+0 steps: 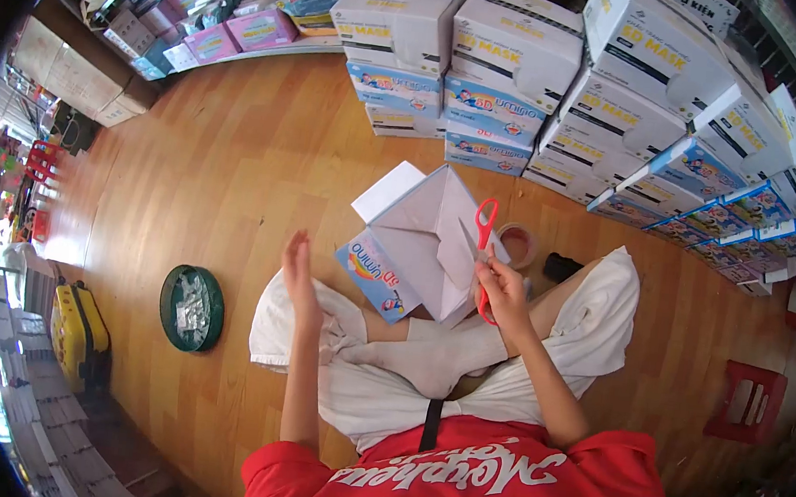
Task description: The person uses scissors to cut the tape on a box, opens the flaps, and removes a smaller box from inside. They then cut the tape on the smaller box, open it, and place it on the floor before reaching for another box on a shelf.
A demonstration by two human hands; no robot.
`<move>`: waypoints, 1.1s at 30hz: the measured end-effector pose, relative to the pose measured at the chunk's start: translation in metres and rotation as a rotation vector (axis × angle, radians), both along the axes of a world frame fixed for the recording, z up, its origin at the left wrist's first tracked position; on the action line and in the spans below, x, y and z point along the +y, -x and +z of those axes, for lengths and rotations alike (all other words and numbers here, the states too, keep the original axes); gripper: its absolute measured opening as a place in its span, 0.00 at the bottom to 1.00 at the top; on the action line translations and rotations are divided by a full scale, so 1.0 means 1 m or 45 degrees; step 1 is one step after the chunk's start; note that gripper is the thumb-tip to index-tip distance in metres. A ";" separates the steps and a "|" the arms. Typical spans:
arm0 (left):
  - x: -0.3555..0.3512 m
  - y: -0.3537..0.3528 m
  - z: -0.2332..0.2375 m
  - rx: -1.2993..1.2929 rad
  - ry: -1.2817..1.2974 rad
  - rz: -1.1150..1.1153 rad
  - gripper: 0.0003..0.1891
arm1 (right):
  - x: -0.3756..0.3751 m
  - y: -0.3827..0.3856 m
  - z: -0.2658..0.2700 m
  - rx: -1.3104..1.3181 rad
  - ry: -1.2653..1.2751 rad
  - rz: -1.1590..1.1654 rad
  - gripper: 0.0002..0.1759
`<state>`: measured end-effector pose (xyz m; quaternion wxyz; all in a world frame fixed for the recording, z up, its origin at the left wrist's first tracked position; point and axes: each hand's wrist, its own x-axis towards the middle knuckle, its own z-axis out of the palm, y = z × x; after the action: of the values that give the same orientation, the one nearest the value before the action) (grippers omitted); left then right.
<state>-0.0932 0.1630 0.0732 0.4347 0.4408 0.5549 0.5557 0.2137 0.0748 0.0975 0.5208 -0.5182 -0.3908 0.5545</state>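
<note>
In my right hand (506, 295) is a pair of scissors with red handles (486, 221), held over the right side of an open cardboard box (425, 218). The box lies on the floor in front of my crossed legs, its flaps spread and its pale inside showing. One printed blue flap (376, 275) points toward my left side. My left hand (297, 272) is raised above my left knee, fingers stretched out, holding nothing and apart from the box. Just right of the box a roll of tape (516, 246) rests on the floor, partly hidden.
Stacked mask boxes (513, 44) stand ahead and to the right. A green round tray (191, 309) with small silvery packets sits on the wooden floor at left, near a yellow case (78, 333). A dark object (563, 267) lies by my right knee; a red stool (745, 404) is farther right.
</note>
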 end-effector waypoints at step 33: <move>-0.024 -0.125 -0.056 0.645 -0.446 -0.471 0.30 | -0.014 -0.020 -0.033 -0.825 0.228 0.043 0.16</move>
<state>0.0316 0.1393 0.0176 0.2945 0.7253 0.4521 0.4276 0.2341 0.0611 0.0644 0.3125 -0.7046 -0.4944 0.4017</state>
